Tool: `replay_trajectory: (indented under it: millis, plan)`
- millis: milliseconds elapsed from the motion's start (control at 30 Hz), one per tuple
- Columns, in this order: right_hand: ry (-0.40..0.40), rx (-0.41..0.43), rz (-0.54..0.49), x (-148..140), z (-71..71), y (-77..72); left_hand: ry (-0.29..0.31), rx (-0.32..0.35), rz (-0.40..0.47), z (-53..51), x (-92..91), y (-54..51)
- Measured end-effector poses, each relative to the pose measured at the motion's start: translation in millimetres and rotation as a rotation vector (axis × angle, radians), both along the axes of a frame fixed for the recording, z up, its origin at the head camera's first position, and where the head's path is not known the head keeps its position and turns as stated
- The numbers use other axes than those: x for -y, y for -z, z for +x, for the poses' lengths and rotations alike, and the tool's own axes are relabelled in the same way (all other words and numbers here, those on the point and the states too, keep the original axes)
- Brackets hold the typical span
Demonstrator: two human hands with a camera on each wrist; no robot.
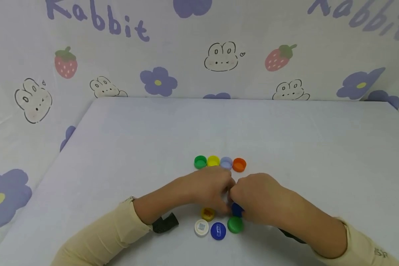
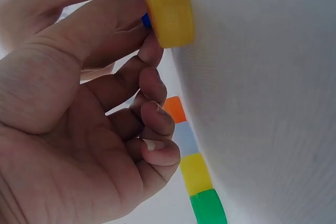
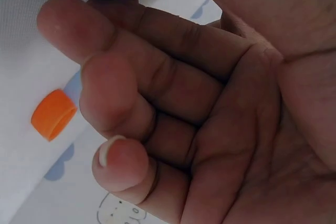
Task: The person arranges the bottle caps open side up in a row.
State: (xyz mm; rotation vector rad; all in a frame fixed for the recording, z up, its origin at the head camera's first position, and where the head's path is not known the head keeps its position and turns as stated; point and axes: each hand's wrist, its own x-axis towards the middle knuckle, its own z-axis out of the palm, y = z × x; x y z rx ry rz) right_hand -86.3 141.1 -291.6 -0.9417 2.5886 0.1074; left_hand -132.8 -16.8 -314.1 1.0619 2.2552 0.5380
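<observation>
And here are both hands meeting over the bench (image 1: 119, 147), well forward of its back edge! The right hand (image 1: 262, 197) appears to pinch the dark blue cap (image 1: 236, 210) between thumb and index finger, presumably to steady something so small. The left hand (image 1: 207, 186) curls in from the other side, its thumb coming between that cap and the gold-yellow cap (image 1: 207, 214); whether its fingers grip anything, I cannot tell.

Toward the back edge, a tight row: green cup-like cap (image 1: 200, 162), yellow cap (image 1: 213, 161), lilac cap (image 1: 226, 162), orange cap (image 1: 239, 164), all hollow side up, side by side, a line that looks deliberate. Nearer the front, the white cap (image 1: 201, 228), printed blue cap (image 1: 218, 231) and bright green cap (image 1: 235, 224) sit top side up in a looser cluster.

Now the hidden bits: the right thumb's tip runs out of its wrist view, the gold-yellow cap blocks the left thumb's tip, knuckles cover most of the dark blue cap, and the bench's front edge is cut off.
</observation>
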Motion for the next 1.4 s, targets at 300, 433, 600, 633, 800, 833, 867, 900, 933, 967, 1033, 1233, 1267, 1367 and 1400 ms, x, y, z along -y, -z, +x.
replay_trajectory:
  millis: [300,433,600,633,800,833,867,900,933,967,1033,1233,1267,1367,1400]
  plan:
    - [-0.026,-0.016,-0.035,0.9,-0.6,1.1,0.008,0.005,0.009,-1.2,1.1,0.8]
    - [-0.037,-0.059,-0.059,-1.4,-3.1,-1.2,0.0,-0.008,0.012,-2.6,3.4,-1.7]
    - [-0.034,-0.137,-0.117,-6.0,-5.8,-7.4,-0.018,-0.072,0.025,-6.5,8.4,-10.1]
    - [-0.031,-0.15,-0.125,-6.7,-6.3,-8.8,-0.021,-0.093,0.03,-7.0,9.8,-12.3]
    - [-0.014,-0.197,-0.19,-10.6,-8.0,-16.5,-0.05,-0.164,0.068,-10.0,16.8,-21.4]
    - [-0.007,-0.2,-0.205,-11.1,-8.4,-17.8,-0.06,-0.17,0.079,-10.8,18.2,-22.6]
    - [-0.002,-0.209,-0.229,-11.8,-8.9,-18.9,-0.069,-0.176,0.092,-11.8,19.4,-23.9]
    - [0.003,-0.222,-0.25,-12.4,-9.2,-19.9,-0.077,-0.181,0.106,-12.6,20.4,-25.3]
    - [0.013,-0.233,-0.265,-12.8,-9.6,-21.1,-0.087,-0.185,0.121,-13.2,21.4,-26.7]
    - [0.026,-0.244,-0.279,-13.2,-10.2,-22.4,-0.098,-0.19,0.132,-13.6,22.2,-27.9]
    - [0.071,-0.248,-0.301,-14.0,-11.9,-26.1,-0.122,-0.211,0.164,-14.2,22.8,-29.8]
    - [0.248,-0.203,-0.477,-23.4,-20.6,-38.1,-0.248,-0.389,0.294,-9.9,20.7,-34.3]
    - [0.27,-0.187,-0.537,-25.6,-22.3,-39.5,-0.269,-0.43,0.337,-8.8,20.8,-34.6]
    - [0.34,-0.104,-0.728,-29.9,-27.3,-43.2,-0.315,-0.53,0.528,-7.8,21.4,-34.5]
    - [0.36,-0.069,-0.796,-30.8,-28.4,-44.0,-0.321,-0.56,0.595,-7.9,21.6,-34.0]
